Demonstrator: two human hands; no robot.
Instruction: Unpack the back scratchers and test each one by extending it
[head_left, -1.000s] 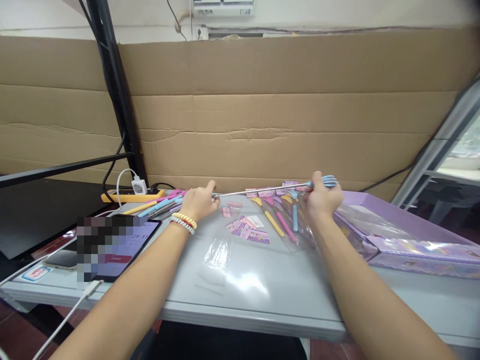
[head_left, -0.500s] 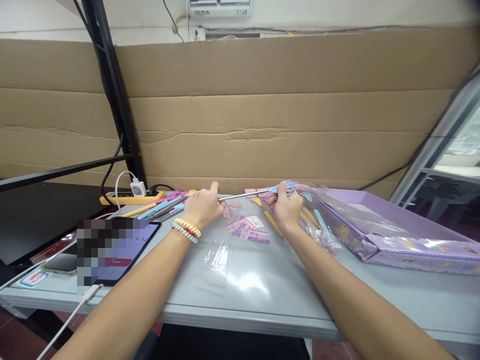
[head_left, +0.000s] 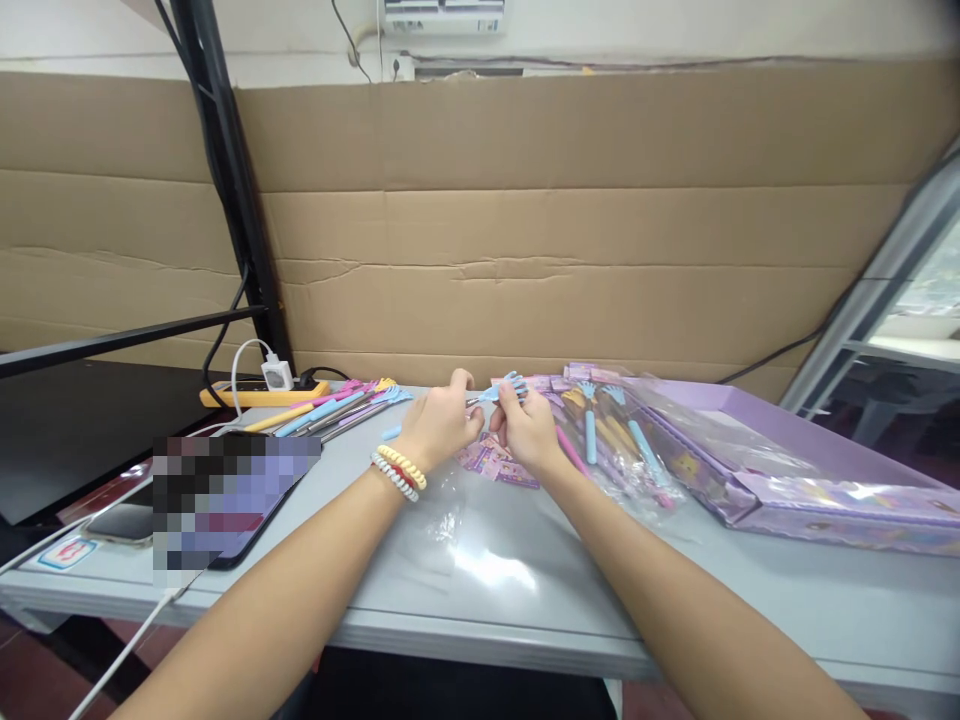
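Between my hands is a blue back scratcher [head_left: 511, 383] with a hand-shaped head and a short bit of metal rod showing. My left hand [head_left: 439, 424] is closed around its handle, whose blue end pokes out on the left. The fingers of my right hand [head_left: 529, 425] pinch it just below the head. Under and beside my right hand lie small pink and purple printed cards [head_left: 491, 460]. To the left rests a pile of back scratchers [head_left: 330, 412] in yellow, blue, pink and purple. More back scratchers [head_left: 591, 435], some in clear bags, lie to the right.
A purple box [head_left: 750, 480] with clear plastic over it stands at the right. On the left are a tablet [head_left: 247, 530], a phone [head_left: 120, 525] and a yellow power strip [head_left: 225, 397]. A clear plastic bag [head_left: 448, 520] lies near the middle. Cardboard [head_left: 540, 230] rises behind the table.
My hands have come closer together and the back scratcher's long metal rod has shortened between them. My right hand moved left; my left hand shifted slightly right.
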